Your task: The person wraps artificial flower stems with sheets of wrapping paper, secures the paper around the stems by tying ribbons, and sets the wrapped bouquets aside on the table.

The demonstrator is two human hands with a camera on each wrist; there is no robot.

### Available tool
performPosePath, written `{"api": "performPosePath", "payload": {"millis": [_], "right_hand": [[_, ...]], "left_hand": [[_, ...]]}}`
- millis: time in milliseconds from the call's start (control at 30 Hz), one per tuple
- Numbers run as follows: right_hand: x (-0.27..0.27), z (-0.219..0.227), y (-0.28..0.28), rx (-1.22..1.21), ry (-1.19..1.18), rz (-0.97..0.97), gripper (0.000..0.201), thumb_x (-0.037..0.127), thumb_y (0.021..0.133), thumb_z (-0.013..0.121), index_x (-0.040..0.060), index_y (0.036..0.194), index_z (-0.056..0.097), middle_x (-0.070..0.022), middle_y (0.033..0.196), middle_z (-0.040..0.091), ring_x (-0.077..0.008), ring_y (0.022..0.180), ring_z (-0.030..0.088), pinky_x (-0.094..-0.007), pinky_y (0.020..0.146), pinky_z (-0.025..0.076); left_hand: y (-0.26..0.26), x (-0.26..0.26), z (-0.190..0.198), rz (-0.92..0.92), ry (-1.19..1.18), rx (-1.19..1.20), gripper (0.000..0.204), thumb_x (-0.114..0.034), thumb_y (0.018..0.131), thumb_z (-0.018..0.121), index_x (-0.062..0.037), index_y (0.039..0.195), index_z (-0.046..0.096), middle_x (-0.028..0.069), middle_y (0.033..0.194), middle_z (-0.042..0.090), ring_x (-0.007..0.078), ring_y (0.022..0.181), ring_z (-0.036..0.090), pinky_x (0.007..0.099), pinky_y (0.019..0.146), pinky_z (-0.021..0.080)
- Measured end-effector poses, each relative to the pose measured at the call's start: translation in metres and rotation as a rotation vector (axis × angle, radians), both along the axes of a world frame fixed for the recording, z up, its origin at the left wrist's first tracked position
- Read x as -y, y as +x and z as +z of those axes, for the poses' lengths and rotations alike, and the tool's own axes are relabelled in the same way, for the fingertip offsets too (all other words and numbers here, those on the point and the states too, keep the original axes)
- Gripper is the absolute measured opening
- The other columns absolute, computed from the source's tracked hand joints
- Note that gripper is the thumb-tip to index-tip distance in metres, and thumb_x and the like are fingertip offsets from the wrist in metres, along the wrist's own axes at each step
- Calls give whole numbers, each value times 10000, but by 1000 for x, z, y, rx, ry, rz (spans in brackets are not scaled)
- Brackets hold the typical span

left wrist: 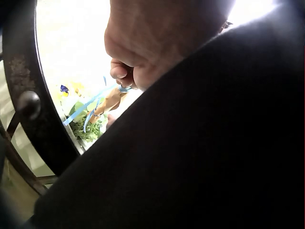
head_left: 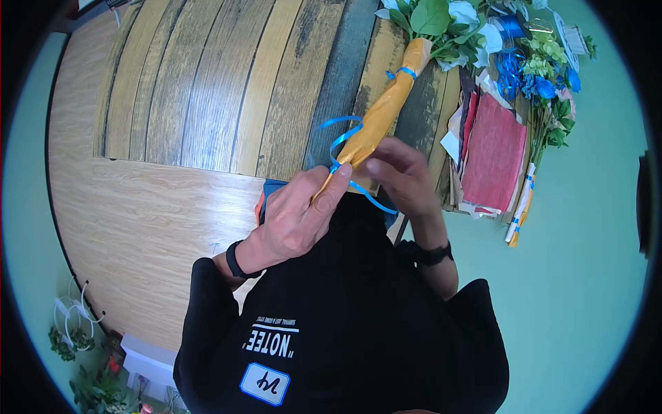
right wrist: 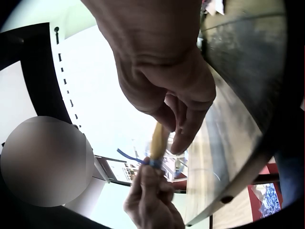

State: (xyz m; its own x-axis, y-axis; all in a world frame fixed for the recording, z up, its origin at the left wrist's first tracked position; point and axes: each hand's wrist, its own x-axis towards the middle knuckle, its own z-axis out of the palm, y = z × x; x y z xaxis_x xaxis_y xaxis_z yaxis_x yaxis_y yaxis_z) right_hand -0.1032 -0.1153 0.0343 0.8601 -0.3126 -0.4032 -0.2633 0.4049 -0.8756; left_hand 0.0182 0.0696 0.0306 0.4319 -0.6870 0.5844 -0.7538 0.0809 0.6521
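An orange paper-wrapped flower bouquet lies slanted over the table's edge, its white blooms and green leaves at the far end. Blue ribbon binds the wrap near the flowers, and another blue ribbon with loose curling ends circles its lower end. My left hand pinches the wrap at this lower ribbon, thumb on top. Beside the wrap, my right hand has its fingers loosely bent and its thumb apart from them. In the right wrist view, the right fingertips hang close to the wrap above the left hand.
Right of the bouquet lies a stack of red and dark wrapping paper. Beyond it rest a second, slimmer wrapped bouquet and a blue ribbon spool. The plank table ends just in front of my body.
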Motion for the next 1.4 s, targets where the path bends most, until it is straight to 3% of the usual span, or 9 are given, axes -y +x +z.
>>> {"api": "performPosePath", "payload": {"millis": [67,200,500,800,867,967,1100,1267,1400], "right_hand": [[-8,-15,15,249,26,-12,251,59,993,608,-25,1229,625,-121,1161,683,-181,1020,667,-321,864,545],[-6,-49,35,435,184,115,254,39,988,608,-20,1234,629,-105,1152,660,-188,1030,630,-337,892,514],[-29,-54,82,790,642,318,289,196,995,628,204,1279,685,-140,1201,561,-210,1056,530,-323,909,425],[-16,-43,85,696,190,412,308,241,966,672,30,1189,705,-98,1092,640,-213,1038,582,-359,893,458],[-11,-37,79,555,-124,417,258,151,944,694,17,1164,704,-86,1116,633,-188,990,596,-336,890,475],[-19,-30,66,364,116,265,138,100,945,691,29,1061,720,-116,1198,601,-169,1013,581,-332,870,483],[-26,-29,50,364,86,114,152,68,934,702,15,1075,726,-113,1274,570,-179,1096,586,-331,950,486],[-16,-12,22,135,-304,157,213,217,924,747,46,1049,771,-141,1429,522,-237,1340,486,-409,1113,378],[-13,19,3,61,-314,127,187,236,919,752,76,1010,788,-159,1514,451,-275,1411,411,-442,1166,292]], "left_hand": [[-1,1,10,27,6,-59,499,119,782,745,2,1262,676,145,937,624,224,696,623,291,567,501],[-1,0,29,106,18,-103,468,118,801,736,-4,1251,687,136,941,631,211,702,626,274,593,506],[-5,3,33,103,-39,-258,420,122,832,714,17,1239,691,137,940,637,202,774,642,278,679,524],[1,-1,31,83,-61,-290,410,126,829,711,22,1225,698,145,940,646,212,788,645,270,708,526],[3,-4,30,98,-30,-292,409,125,831,709,19,1227,699,140,935,648,202,777,635,265,691,519],[9,-5,28,103,-70,-312,409,122,833,708,17,1228,699,134,927,649,192,761,622,256,667,508],[15,-7,23,106,-66,-266,401,120,833,710,15,1220,704,132,924,649,184,752,613,255,647,497],[24,-6,17,159,-45,-201,379,126,836,706,13,1197,718,129,915,641,181,748,598,260,628,485],[25,-7,6,152,-4,-93,469,100,788,732,-41,1236,715,131,929,631,217,720,637,295,580,516]]}}
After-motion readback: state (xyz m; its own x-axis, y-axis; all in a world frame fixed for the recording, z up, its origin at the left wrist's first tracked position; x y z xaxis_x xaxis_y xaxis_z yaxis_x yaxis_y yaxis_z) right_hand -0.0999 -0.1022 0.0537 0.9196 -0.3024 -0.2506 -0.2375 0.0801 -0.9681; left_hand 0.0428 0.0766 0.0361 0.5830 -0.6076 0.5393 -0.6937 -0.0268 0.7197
